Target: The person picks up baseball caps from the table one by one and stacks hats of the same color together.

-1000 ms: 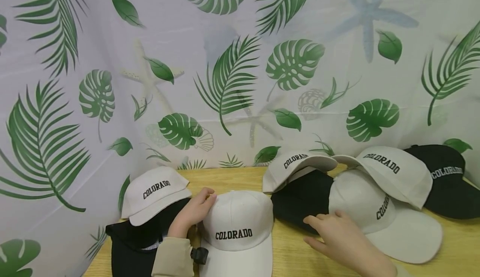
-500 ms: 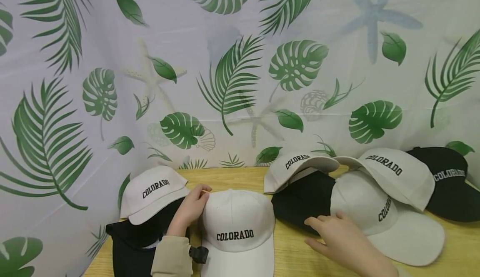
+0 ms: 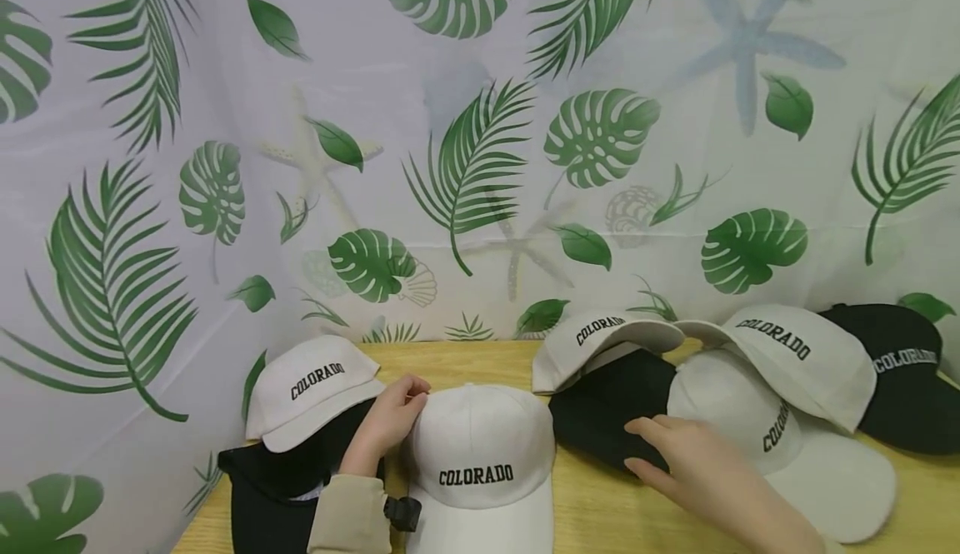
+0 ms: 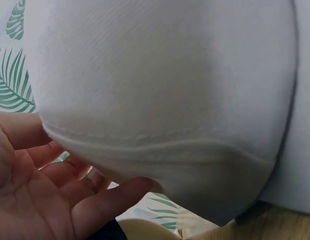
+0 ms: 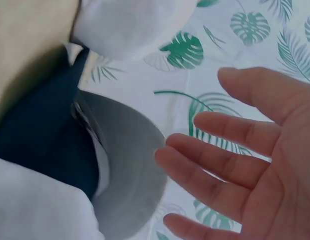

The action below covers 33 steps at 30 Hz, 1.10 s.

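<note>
A white cap (image 3: pixel 483 437) lettered COLORADO sits upright on the table, brim towards the viewer. My left hand (image 3: pixel 386 425) is at the cap's left side. Seen from the left wrist, that hand's (image 4: pixel 49 200) loosely bent fingers touch the lower edge of the white crown (image 4: pixel 144 75); some fingertips are hidden behind it. My right hand (image 3: pixel 712 479) hovers to the right, in front of a black cap (image 3: pixel 607 412) and another white cap (image 3: pixel 712 396). In the right wrist view the hand (image 5: pixel 265 175) has its fingers spread and holds nothing.
At the left, a white cap (image 3: pixel 315 387) rests on a black cap (image 3: pixel 270 512). More white caps (image 3: pixel 810 354) and a black one (image 3: pixel 900 362) overlap at the right. A leaf-printed cloth (image 3: pixel 480 154) stands behind the wooden table (image 3: pixel 465 360).
The head view has shifted slightly. My right hand sits a little further right and lower in the picture; my left hand remains beside the white cap.
</note>
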Each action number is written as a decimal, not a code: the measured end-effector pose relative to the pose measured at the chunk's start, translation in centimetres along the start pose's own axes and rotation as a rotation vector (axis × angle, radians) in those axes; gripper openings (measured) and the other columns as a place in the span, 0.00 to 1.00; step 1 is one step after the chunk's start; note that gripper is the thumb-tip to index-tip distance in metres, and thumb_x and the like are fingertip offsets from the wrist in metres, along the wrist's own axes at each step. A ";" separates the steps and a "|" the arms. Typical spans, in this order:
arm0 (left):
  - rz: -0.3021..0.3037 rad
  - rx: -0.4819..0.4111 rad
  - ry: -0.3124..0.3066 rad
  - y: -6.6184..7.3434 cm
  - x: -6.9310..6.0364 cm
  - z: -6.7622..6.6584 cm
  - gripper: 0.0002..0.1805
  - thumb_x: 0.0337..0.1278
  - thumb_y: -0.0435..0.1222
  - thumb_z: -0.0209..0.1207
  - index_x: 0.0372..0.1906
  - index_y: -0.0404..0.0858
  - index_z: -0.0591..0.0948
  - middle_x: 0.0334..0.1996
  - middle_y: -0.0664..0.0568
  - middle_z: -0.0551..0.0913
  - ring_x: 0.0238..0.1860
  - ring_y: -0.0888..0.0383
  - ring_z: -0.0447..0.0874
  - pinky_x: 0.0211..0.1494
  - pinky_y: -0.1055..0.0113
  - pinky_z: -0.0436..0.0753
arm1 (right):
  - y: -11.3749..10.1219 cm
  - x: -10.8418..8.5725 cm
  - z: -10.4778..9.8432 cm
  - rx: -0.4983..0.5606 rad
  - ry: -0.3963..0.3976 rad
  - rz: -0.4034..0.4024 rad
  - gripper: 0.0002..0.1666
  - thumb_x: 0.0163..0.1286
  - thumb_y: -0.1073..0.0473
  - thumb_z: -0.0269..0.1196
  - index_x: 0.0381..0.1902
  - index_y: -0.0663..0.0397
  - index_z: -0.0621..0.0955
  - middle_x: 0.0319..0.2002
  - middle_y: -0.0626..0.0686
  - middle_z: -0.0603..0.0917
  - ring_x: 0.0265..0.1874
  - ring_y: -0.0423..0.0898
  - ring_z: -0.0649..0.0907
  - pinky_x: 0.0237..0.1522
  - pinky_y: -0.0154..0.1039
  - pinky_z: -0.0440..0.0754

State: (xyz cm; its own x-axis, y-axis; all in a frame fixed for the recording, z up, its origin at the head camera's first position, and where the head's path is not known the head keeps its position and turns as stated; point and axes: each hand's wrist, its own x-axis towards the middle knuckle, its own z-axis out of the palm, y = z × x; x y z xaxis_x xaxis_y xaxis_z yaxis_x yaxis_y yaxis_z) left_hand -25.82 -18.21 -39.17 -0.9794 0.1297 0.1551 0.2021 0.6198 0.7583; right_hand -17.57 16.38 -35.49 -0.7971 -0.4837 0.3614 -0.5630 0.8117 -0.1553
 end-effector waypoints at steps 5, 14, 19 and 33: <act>0.000 0.021 0.000 0.1 0.0 0.1 0.10 0.60 0.31 0.48 0.43 0.29 0.74 0.38 0.44 0.76 0.41 0.50 0.74 0.43 0.55 0.73 | 0.4 0.8 -1.6 -0.039 0.133 -0.032 0.15 0.50 0.57 0.67 0.36 0.53 0.79 0.30 0.46 0.80 0.22 0.39 0.78 0.24 0.34 0.75; -0.005 0.033 0.002 -0.1 0.0 -0.4 0.10 0.60 0.31 0.49 0.43 0.30 0.75 0.36 0.47 0.76 0.38 0.52 0.73 0.42 0.56 0.73 | 2.8 5.0 -3.2 -0.198 0.215 -0.097 0.13 0.48 0.65 0.67 0.33 0.61 0.77 0.27 0.54 0.77 0.22 0.48 0.78 0.22 0.41 0.74; -0.008 0.018 -0.002 0.0 0.0 -0.4 0.09 0.60 0.31 0.49 0.42 0.30 0.74 0.35 0.47 0.76 0.37 0.53 0.73 0.42 0.57 0.72 | 4.7 6.9 -2.9 -0.261 0.198 -0.088 0.14 0.48 0.67 0.66 0.32 0.64 0.75 0.26 0.56 0.75 0.26 0.52 0.77 0.24 0.44 0.75; -0.014 0.015 -0.016 0.0 -0.1 -0.2 0.09 0.60 0.31 0.50 0.42 0.30 0.74 0.35 0.47 0.75 0.36 0.53 0.72 0.39 0.59 0.73 | 6.9 10.0 -1.5 -0.267 0.057 -0.033 0.07 0.52 0.73 0.59 0.26 0.60 0.73 0.21 0.53 0.73 0.23 0.51 0.76 0.22 0.44 0.73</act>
State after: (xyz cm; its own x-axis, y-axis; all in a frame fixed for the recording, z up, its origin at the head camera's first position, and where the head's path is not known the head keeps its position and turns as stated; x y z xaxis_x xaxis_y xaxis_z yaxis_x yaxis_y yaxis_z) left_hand -25.75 -18.42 -39.08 -0.9820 0.1329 0.1345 0.1885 0.6330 0.7508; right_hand -29.09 17.68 -31.59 -0.7615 -0.4984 0.4144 -0.5053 0.8569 0.1022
